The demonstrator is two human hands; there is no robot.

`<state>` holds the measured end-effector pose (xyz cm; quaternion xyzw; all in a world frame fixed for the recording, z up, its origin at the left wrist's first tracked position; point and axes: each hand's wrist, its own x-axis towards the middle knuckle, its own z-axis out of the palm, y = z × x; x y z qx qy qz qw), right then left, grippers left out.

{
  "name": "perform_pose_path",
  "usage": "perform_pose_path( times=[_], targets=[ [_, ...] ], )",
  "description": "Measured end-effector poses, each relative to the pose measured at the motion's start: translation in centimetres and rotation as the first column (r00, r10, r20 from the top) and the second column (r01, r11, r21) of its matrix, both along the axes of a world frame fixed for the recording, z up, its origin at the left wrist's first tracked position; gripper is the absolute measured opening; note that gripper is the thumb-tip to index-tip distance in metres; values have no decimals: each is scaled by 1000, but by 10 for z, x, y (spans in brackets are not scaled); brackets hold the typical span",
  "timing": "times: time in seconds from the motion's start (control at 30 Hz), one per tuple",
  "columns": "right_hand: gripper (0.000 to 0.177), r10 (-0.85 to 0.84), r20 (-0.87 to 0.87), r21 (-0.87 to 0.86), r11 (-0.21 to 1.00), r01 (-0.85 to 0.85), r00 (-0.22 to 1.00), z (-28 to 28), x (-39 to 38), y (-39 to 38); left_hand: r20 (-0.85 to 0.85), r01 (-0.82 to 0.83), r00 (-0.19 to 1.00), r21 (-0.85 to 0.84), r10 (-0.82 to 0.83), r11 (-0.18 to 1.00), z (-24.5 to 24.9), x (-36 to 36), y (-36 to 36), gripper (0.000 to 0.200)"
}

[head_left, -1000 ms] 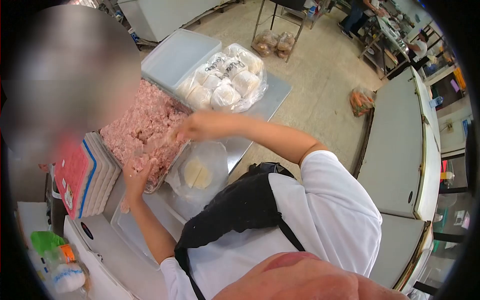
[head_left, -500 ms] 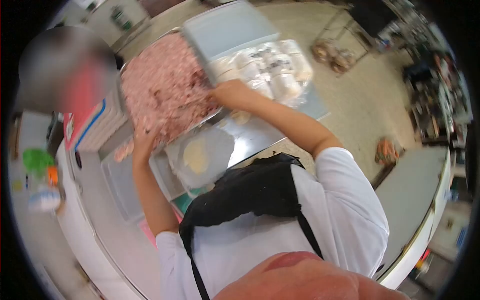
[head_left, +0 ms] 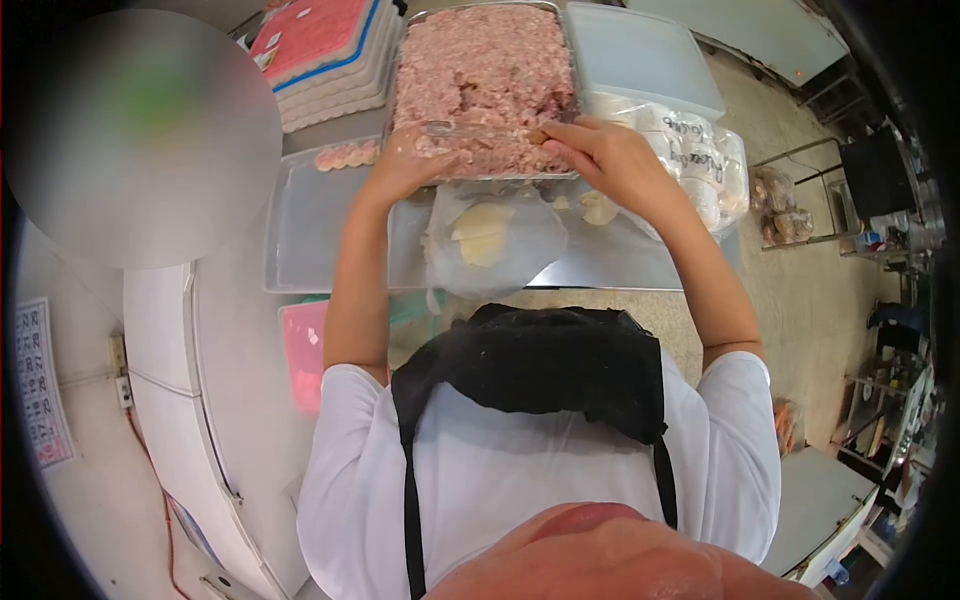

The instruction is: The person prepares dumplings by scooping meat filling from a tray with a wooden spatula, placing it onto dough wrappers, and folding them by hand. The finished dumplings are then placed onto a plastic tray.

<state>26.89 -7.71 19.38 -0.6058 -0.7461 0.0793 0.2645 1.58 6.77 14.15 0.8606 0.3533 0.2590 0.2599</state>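
A metal tray (head_left: 485,60) of pink ground meat lies ahead of me, dug lower and rougher at its near side. My right hand (head_left: 612,160) is closed at the tray's near right corner around a flat-bladed tool (head_left: 538,137) with a brown handle. Its meat-smeared blade seems to reach left toward my other hand. My left hand (head_left: 402,168) curls over the tray's near left corner, thumb toward the meat; what sits in its fingers is hidden. Pale yellow round dough wrappers (head_left: 482,235) rest on a whitish sheet (head_left: 540,240) nearer my apron.
Left of the tray stand stacked white trays (head_left: 335,95) under a red cover (head_left: 315,35). A row of small shaped pieces (head_left: 347,155) lies on a translucent lid (head_left: 320,230). To the right are wrapped white packs (head_left: 700,165) and a translucent box (head_left: 650,60). A pink container (head_left: 303,340) is below.
My view has turned and levelled, so the tray now appears straight ahead. Both hands are now at its near edge, closer together, and the tool shows between them.
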Motion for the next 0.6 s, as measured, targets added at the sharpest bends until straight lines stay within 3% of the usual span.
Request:
perform_pose_path(
  times=[0.07,0.17,0.27,0.3,0.37,0.47,0.5,0.57,0.6],
  targets=[
    [29,36,29,35,999,-37,999,-12,-22,2,61,75,995,36,-77,997,-19,-18,17,57],
    [28,56,130,-3,998,-56,990,2,-39,10,17,25,1000,-177,-22,984,23,-42,-7,57],
    [28,123,-51,109,987,-117,991,4,-92,16,12,-58,997,-468,72,882,18,-95,5,56],
    [27,102,65,52,993,-105,993,-2,-110,18,52,-29,997,-463,60,886,15,-106,9,57],
    [26,91,-8,-30,995,-91,996,-23,-134,28,132,32,991,-451,32,892,7,-128,19,59],
    [27,69,-166,-77,994,-82,984,-35,-153,30,172,11,984,-285,40,958,-16,-173,34,55],
    [28,57,-228,-83,994,-78,972,-38,-153,26,179,4,982,-325,58,946,-34,-193,46,56],
    [30,-108,-283,-153,986,66,953,-50,-144,10,196,-1,977,-398,86,918,-79,-232,85,59],
    [31,-192,-305,-190,972,138,933,-57,-137,0,104,-84,987,-330,125,940,-98,-247,102,58]
  ],
)
